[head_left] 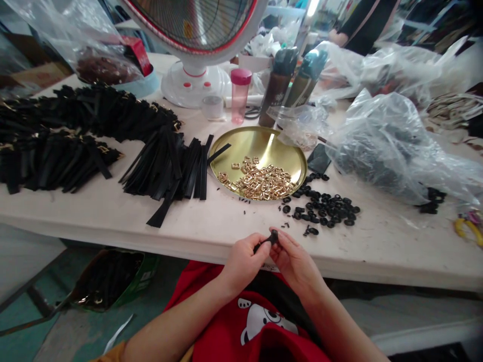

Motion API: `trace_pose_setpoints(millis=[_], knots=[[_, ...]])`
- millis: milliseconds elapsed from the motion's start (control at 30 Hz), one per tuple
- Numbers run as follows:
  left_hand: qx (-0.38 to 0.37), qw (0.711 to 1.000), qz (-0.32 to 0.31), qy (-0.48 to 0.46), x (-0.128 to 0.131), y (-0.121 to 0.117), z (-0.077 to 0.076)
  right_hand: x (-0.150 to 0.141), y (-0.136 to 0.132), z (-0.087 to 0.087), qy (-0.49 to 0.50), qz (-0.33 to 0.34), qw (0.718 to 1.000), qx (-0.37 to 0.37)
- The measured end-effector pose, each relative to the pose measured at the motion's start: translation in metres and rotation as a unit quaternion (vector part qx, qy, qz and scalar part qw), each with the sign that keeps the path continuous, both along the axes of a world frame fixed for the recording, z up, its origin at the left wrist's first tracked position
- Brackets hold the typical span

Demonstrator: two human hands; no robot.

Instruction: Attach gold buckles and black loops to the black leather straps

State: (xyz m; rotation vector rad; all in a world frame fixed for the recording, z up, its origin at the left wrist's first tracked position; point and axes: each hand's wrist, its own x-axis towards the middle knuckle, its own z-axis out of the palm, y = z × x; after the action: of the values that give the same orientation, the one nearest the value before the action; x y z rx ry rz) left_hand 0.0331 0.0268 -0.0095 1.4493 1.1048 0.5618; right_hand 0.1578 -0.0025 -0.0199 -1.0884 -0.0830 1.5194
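At the table's front edge, my left hand point(245, 259) and my right hand point(294, 261) meet, both closed on one small black strap piece point(273, 236). Its lower part disappears between the fingers, so whether a ring or buckle is on it cannot be told. Just beyond lie many small black rings point(332, 208), loosely heaped, with tiny black bits scattered about. A round gold tray point(241, 138) behind them holds a pile of gold buckles point(269, 181). To its left, flat black strips point(160, 166) lie in a bundle, one strip resting over the tray's rim.
Rows of black straps with gold buckles point(113, 113) cover the table's left. At the back stand a white fan point(194, 85), a pink bottle point(240, 95) and two dark bottles point(277, 88). Clear plastic bags point(400, 146) and yellow-handled snips point(468, 231) lie right. Below left sits a filled bin point(145, 281).
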Motion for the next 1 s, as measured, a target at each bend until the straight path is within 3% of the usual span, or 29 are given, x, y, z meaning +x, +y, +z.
trace_pose_setpoints(millis=[267, 533, 867, 1000], knots=[[0.014, 0.999, 0.023, 0.022, -0.001, 0.001, 0.002, -0.010, -0.003, 0.000, 0.039, -0.052, 0.998, 0.013], [0.066, 0.996, -0.045, 0.044, -0.006, 0.000, 0.003, -0.008, -0.012, 0.002, 0.003, -0.019, 1.000, 0.024], [0.073, 0.997, 0.007, 0.012, -0.007, -0.019, 0.008, -0.026, -0.019, 0.007, -0.021, -0.040, 0.997, 0.060], [0.074, 0.997, 0.011, 0.015, -0.007, -0.023, 0.007, -0.027, -0.024, 0.004, -0.054, -0.015, 0.997, 0.061]])
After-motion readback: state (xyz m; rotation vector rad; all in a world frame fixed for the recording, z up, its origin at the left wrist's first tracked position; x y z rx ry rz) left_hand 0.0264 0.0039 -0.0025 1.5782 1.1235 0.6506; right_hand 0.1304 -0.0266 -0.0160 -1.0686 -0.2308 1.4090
